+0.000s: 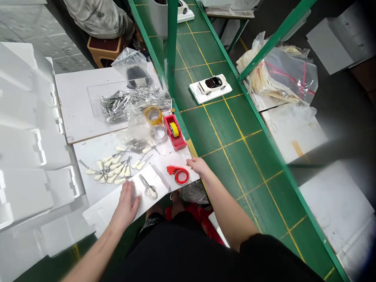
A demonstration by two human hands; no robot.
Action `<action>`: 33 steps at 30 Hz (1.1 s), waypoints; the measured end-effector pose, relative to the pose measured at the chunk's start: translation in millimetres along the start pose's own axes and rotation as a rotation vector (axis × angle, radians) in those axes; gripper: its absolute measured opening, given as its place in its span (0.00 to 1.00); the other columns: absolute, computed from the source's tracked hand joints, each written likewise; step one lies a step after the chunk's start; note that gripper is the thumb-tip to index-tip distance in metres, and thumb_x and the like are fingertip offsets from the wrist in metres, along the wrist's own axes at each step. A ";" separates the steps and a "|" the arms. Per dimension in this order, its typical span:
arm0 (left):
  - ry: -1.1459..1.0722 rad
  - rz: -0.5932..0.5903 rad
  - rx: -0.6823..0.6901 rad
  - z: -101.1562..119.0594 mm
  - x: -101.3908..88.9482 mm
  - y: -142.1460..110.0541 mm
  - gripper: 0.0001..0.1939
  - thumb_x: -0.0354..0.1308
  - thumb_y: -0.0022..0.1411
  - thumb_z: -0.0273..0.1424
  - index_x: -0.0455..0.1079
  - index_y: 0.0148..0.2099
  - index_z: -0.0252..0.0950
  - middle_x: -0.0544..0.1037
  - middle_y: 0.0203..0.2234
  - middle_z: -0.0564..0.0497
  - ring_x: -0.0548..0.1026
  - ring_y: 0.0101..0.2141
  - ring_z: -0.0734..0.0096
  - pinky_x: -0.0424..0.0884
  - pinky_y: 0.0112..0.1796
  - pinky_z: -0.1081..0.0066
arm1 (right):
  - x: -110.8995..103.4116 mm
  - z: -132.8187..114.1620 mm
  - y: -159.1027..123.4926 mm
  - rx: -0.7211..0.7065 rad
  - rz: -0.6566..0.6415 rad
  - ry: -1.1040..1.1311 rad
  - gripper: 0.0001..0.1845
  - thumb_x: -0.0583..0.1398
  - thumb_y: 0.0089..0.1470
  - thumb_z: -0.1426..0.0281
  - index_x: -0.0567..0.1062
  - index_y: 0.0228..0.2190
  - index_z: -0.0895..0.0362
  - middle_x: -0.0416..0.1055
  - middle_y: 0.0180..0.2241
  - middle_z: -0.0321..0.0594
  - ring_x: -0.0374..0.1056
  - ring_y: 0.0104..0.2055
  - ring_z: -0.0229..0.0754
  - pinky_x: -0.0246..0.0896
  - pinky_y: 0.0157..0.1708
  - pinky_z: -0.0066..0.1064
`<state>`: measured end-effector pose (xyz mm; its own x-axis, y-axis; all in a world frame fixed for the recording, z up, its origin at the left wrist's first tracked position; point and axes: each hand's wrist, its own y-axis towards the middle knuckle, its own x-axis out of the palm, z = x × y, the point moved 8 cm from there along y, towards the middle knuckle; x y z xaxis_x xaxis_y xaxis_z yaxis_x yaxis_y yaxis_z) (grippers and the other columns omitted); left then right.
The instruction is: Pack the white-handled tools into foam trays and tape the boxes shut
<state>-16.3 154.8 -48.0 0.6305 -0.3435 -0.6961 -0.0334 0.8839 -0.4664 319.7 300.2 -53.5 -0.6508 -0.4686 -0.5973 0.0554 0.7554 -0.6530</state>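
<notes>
My left hand [127, 203] lies flat with its fingers stretched out on a white foam block [117, 203] at the table's near edge. On that block, right of my fingers, rests a small tool [149, 188] with a metal shaft and a rounded pale handle. Several similar cream-handled tools [117, 168] are heaped beyond the block. At the table's right edge, my right hand [198, 166] has its fingers drawn together in a pinch; whatever is between them is too small to make out. A red tape dispenser [179, 175] lies just left of it.
A green conveyor [235, 156] with yellow lines carries a white model car [213, 83]. A red tape holder [175, 133], tape rolls [153, 115] and bagged metal parts [132, 102] are farther back. White foam boxes [26, 129] stack at left; a seated person [96, 17] is behind.
</notes>
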 end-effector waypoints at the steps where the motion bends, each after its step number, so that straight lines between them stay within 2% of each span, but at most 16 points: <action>1: 0.001 -0.013 -0.012 -1.7 0.2 0.7 0.40 0.42 0.74 0.47 0.39 0.76 0.27 0.38 0.75 0.36 0.36 0.74 0.53 0.41 0.71 0.49 | 1.0 1.6 6.7 0.001 -0.029 -0.020 0.19 0.60 0.64 0.57 0.80 0.32 0.60 0.78 0.28 0.43 0.71 0.30 0.38 0.64 0.31 0.26; 3: 0.006 -0.024 -0.030 -5.2 -1.7 1.5 0.40 0.42 0.73 0.48 0.39 0.76 0.29 0.39 0.75 0.37 0.38 0.74 0.53 0.42 0.71 0.49 | -4.7 0.6 25.9 0.007 -0.066 -0.097 0.17 0.64 0.61 0.58 0.80 0.33 0.61 0.79 0.29 0.44 0.72 0.29 0.38 0.65 0.31 0.26; 6: 0.004 0.021 -0.035 -6.1 -12.8 1.6 0.41 0.44 0.72 0.49 0.44 0.76 0.28 0.45 0.74 0.35 0.45 0.73 0.50 0.46 0.71 0.48 | -31.8 -2.9 56.1 0.031 -0.064 -0.278 0.14 0.68 0.57 0.63 0.81 0.35 0.63 0.80 0.35 0.52 0.76 0.36 0.44 0.66 0.35 0.28; 8: 0.003 0.068 -0.023 1.9 -23.4 0.4 0.40 0.45 0.71 0.49 0.47 0.75 0.28 0.49 0.73 0.34 0.49 0.72 0.48 0.49 0.70 0.47 | -56.0 -5.9 66.6 0.027 -0.043 -0.413 0.12 0.68 0.56 0.68 0.81 0.38 0.65 0.79 0.41 0.59 0.76 0.44 0.51 0.66 0.40 0.33; 10: -0.005 0.090 0.000 22.1 -32.3 -1.3 0.39 0.46 0.71 0.49 0.50 0.74 0.31 0.51 0.73 0.36 0.52 0.71 0.46 0.53 0.69 0.45 | -78.3 -14.2 62.1 -0.036 -0.025 -0.523 0.11 0.67 0.57 0.70 0.81 0.39 0.66 0.77 0.46 0.64 0.74 0.50 0.56 0.65 0.46 0.37; 13: -0.080 0.009 0.063 77.4 -32.6 -1.2 0.33 0.48 0.70 0.49 0.57 0.70 0.37 0.61 0.69 0.39 0.60 0.68 0.45 0.61 0.65 0.44 | -101.2 -41.9 21.1 -0.263 0.006 -0.628 0.14 0.64 0.61 0.62 0.81 0.41 0.61 0.76 0.50 0.59 0.69 0.58 0.58 0.59 0.54 0.40; 15: -0.213 -0.084 0.124 124.6 -25.0 1.6 0.31 0.50 0.70 0.48 0.61 0.68 0.37 0.67 0.64 0.38 0.66 0.64 0.46 0.65 0.62 0.45 | -106.9 -69.2 -26.2 -0.507 0.043 -0.715 0.20 0.63 0.62 0.54 0.81 0.39 0.59 0.78 0.47 0.56 0.69 0.55 0.57 0.58 0.51 0.40; 16: -0.308 -0.135 0.191 150.5 -20.2 3.0 0.31 0.52 0.69 0.47 0.59 0.69 0.37 0.67 0.64 0.37 0.68 0.63 0.48 0.65 0.62 0.46 | -106.7 -81.3 -52.1 -0.619 0.062 -0.748 0.22 0.62 0.61 0.51 0.81 0.36 0.58 0.79 0.44 0.54 0.71 0.51 0.56 0.58 0.47 0.39; 18: -0.551 -0.230 0.305 193.3 -11.6 4.7 0.41 0.62 0.63 0.43 0.52 0.72 0.39 0.60 0.68 0.36 0.65 0.64 0.50 0.66 0.62 0.48 | -101.4 -97.2 -98.2 -0.754 0.078 -0.730 0.25 0.61 0.61 0.47 0.79 0.30 0.58 0.78 0.35 0.49 0.72 0.40 0.49 0.56 0.38 0.35; 20: -0.827 -0.359 0.339 215.8 -2.5 3.3 0.52 0.70 0.55 0.38 0.46 0.74 0.42 0.54 0.70 0.34 0.64 0.65 0.50 0.68 0.60 0.50 | -88.4 -100.7 -129.1 -0.758 0.018 -0.542 0.26 0.62 0.59 0.47 0.77 0.25 0.57 0.75 0.27 0.41 0.68 0.32 0.42 0.51 0.32 0.32; 22: -1.041 -0.505 0.314 218.3 4.8 -3.7 0.51 0.73 0.53 0.36 0.50 0.73 0.43 0.59 0.68 0.34 0.69 0.61 0.52 0.71 0.56 0.53 | -65.9 -97.9 -148.6 -0.741 -0.111 -0.253 0.26 0.62 0.60 0.48 0.75 0.24 0.57 0.69 0.22 0.35 0.62 0.27 0.36 0.49 0.29 0.30; 25: -1.161 -0.626 0.219 192.8 4.3 -21.6 0.30 0.70 0.58 0.37 0.68 0.60 0.37 0.76 0.51 0.40 0.78 0.47 0.61 0.76 0.46 0.62 | -29.6 -92.0 -165.1 -0.696 -0.279 0.115 0.29 0.56 0.65 0.48 0.76 0.26 0.58 0.66 0.22 0.33 0.60 0.25 0.34 0.51 0.28 0.28; 27: -1.188 -0.600 0.131 165.8 -5.9 -33.5 0.20 0.68 0.61 0.39 0.72 0.52 0.35 0.78 0.42 0.45 0.79 0.39 0.67 0.76 0.40 0.67 | -11.7 -91.6 -171.7 -0.640 -0.331 0.251 0.32 0.52 0.67 0.46 0.77 0.29 0.59 0.68 0.24 0.35 0.63 0.27 0.35 0.55 0.30 0.28; 29: -1.229 -0.538 0.078 142.3 -23.0 -45.1 0.17 0.67 0.63 0.39 0.73 0.49 0.35 0.78 0.38 0.48 0.79 0.35 0.69 0.76 0.38 0.69 | 1.8 -98.2 -179.6 -0.582 -0.380 0.324 0.34 0.50 0.67 0.44 0.78 0.31 0.60 0.69 0.25 0.37 0.65 0.28 0.36 0.57 0.31 0.29; 33: -1.295 -0.442 0.081 115.0 -62.9 -66.8 0.12 0.65 0.65 0.37 0.74 0.46 0.35 0.78 0.32 0.51 0.78 0.32 0.72 0.76 0.36 0.71 | 17.0 -133.9 -204.1 -0.583 -0.437 0.278 0.35 0.48 0.67 0.43 0.79 0.32 0.59 0.70 0.24 0.37 0.65 0.27 0.37 0.57 0.29 0.29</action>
<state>35.5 153.8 89.7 0.8451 -0.0994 0.5254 0.3750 0.8105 -0.4499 195.8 199.4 131.9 -0.6917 -0.7057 -0.1533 -0.6068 0.6831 -0.4065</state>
